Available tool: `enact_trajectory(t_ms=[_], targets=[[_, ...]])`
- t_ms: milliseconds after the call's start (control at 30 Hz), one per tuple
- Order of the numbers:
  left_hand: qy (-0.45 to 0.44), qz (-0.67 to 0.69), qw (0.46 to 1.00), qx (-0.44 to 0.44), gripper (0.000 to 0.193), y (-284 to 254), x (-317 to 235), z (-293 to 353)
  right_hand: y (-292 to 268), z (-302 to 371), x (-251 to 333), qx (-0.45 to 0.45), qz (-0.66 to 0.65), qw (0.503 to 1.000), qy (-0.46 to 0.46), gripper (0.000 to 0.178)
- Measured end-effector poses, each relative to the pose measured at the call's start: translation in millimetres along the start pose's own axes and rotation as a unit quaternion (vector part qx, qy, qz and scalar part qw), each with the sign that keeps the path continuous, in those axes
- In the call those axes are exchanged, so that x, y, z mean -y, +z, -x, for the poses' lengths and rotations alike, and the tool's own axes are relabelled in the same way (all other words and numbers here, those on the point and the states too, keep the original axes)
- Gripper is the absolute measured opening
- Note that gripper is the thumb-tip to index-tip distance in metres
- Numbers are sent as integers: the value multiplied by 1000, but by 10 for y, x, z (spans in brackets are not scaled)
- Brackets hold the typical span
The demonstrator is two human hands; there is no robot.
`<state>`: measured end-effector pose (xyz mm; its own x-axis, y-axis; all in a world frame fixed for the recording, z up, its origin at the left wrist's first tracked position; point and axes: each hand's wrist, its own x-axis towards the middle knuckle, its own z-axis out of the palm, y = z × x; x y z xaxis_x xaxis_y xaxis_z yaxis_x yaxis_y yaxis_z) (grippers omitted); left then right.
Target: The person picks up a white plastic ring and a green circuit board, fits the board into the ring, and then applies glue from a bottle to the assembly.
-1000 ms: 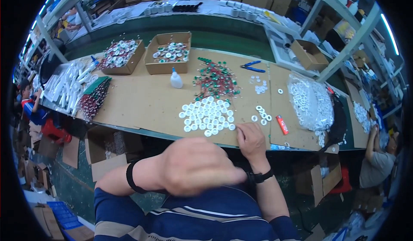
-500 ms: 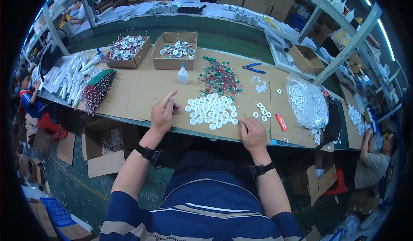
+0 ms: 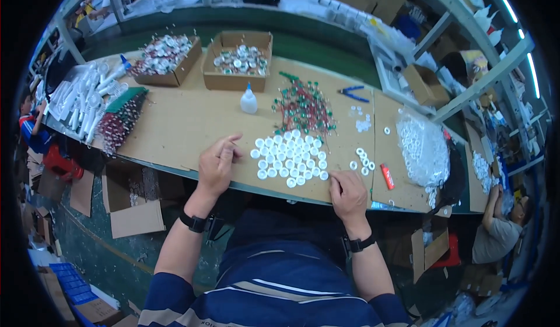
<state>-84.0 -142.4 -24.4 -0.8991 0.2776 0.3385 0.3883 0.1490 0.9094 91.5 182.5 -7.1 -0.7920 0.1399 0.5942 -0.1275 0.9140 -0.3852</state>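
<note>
My left hand (image 3: 216, 166) joins my right hand (image 3: 350, 194) beside the shallow, round, white plastic caps (image 3: 290, 152)

The long workbench topped with brown board (image 3: 192, 123) curves across in front of me. Towards its far side stand two open brown cardboard boxes, the left box (image 3: 181, 73) and the right box (image 3: 233, 82), each heaped with round white parts. On the right lies a clear plastic bag full of white rings (image 3: 421, 152). Past the middle sits a loose pile of green discs on red wires (image 3: 303, 108), and on my side of it, near the bench edge, the caps lie close together in one group.

The change is in my left hand: a blur well short of the bench a second ago, it is now left of the caps, just apart from them, fingers half curled and loosely spread, nothing visible in it. My right hand stays by the group's near right corner, fingers bent; I cannot tell whether it pinches anything underneath. The caps keep their layout, so I judge the work no further along, though both hands are within easy reach of it.

Smaller still, a white squeeze bottle with a blue tip (image 3: 249, 102) stands beyond my left hand, blue-handled metal cutters (image 3: 357, 98) lie right of the wired pile, a red plastic lighter (image 3: 387, 176) lies left of the bag, and a few loose white rings (image 3: 362, 156) lie beyond my right hand
</note>
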Motion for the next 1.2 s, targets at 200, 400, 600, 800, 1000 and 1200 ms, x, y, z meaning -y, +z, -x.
enact_trajectory(t_ms=[200, 400, 600, 800, 1000, 1200], targets=[[1, -1, 1000, -19, 42, -18, -113, 38, -60, -19, 27, 7, -3, 1000, 29, 16], [18, -10, 1000, -21, 37, 8, -58, 89, -51, 58, 3, 5, -18, 1000, 25, 17], [34, -28, 998, -36, 33, 23, -25, 57, -55, 46, 3, -1, -23, 1000, 17, 17], [44, -82, 995, -37, 30, 57, -74, 62, -68, 30, 6, -6, -27, 1000, 13, 18], [28, -81, 995, -50, 27, 74, -47, 67, -54, 31, -5, -7, -46, 999, 8, 18], [45, -33, 990, -129, 27, 101, -62, 109, -88, 69, -11, 8, -26, 1000, 16, 16]])
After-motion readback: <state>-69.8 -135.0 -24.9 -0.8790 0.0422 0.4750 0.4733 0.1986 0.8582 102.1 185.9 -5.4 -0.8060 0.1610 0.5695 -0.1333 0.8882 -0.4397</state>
